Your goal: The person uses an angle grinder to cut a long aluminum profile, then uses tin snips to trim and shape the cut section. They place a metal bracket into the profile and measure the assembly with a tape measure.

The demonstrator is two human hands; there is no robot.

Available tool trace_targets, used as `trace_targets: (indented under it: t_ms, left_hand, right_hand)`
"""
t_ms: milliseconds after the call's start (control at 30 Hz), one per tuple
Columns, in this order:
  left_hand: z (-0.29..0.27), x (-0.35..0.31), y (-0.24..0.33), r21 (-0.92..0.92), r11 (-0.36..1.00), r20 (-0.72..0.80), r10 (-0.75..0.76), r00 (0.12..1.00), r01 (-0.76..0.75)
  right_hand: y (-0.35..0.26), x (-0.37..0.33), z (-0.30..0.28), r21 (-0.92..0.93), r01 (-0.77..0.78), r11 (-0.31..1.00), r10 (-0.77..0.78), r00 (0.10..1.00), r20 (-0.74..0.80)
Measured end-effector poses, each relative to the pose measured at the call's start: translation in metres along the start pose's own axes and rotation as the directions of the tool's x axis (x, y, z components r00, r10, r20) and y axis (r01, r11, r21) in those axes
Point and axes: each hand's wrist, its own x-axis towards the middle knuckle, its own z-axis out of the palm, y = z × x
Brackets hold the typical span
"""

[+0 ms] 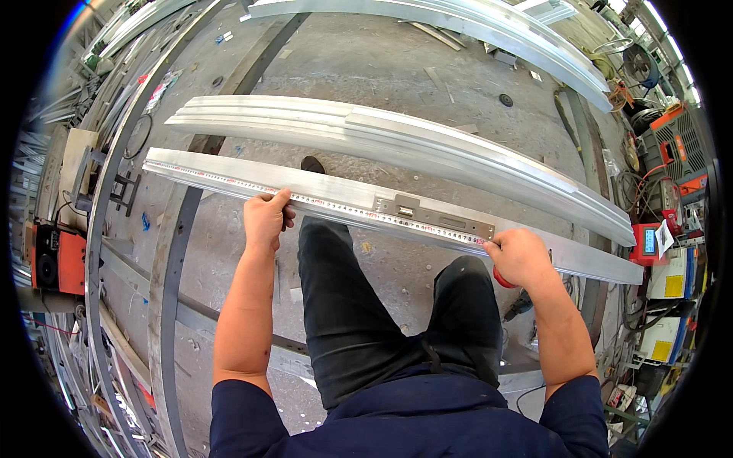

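A long silvery aluminium profile (321, 183) lies crosswise in front of me. Along its near edge stretches the white blade of a tape measure (359, 213), marked in black and red. My left hand (267, 219) is closed at the near edge, thumb on the blade and fingers curled under. Farther right, my right hand (523, 259) grips the tape measure's red case (502, 278), mostly hidden by the palm; its thumb and finger touch the blade. Between the hands, a flat metal lock plate (439, 217) with a cut-out lies on the profile, just beyond the blade.
Beyond it lie more aluminium profiles (366, 137), with another bundle (435, 23) farther off. Steel frame beams (169, 252) run underneath at the left. To the right stand a red device with a screen (647, 243) and an orange-grey machine (676, 145); an orange-black box (59, 258) is at left.
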Motion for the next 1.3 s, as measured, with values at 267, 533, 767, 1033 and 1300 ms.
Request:
trace_targets:
  t_ms: [267,533,767,1033,1300]
  left_hand:
    - [-0.001,-0.001,0.000,0.002,1.000,0.000,-0.006,1.000,0.006]
    - [-0.001,0.002,-0.003,-0.004,1.000,0.007,-0.004,1.000,0.004]
    - [-0.002,0.002,-0.003,-0.009,1.000,0.008,-0.008,1.000,0.009]
    - [0.003,-0.017,0.012,0.281,0.898,0.058,0.335,0.940,-0.338]
    - [0.070,-0.002,0.063,0.400,0.629,0.709,0.248,0.660,-0.666]
  right_hand:
    - [-0.003,-0.001,-0.003,0.007,-0.032,0.999,0.032,0.999,0.022]
    - [-0.003,-0.002,-0.004,-0.011,-0.026,1.000,0.026,0.999,0.023]
    - [-0.002,-0.001,-0.004,-0.013,-0.029,0.999,0.029,0.999,0.029]
    - [-0.001,-0.002,-0.002,-0.007,-0.038,0.999,0.038,0.999,0.015]
    - [0.000,-0.001,-0.002,0.016,-0.039,0.999,0.039,0.999,0.009]
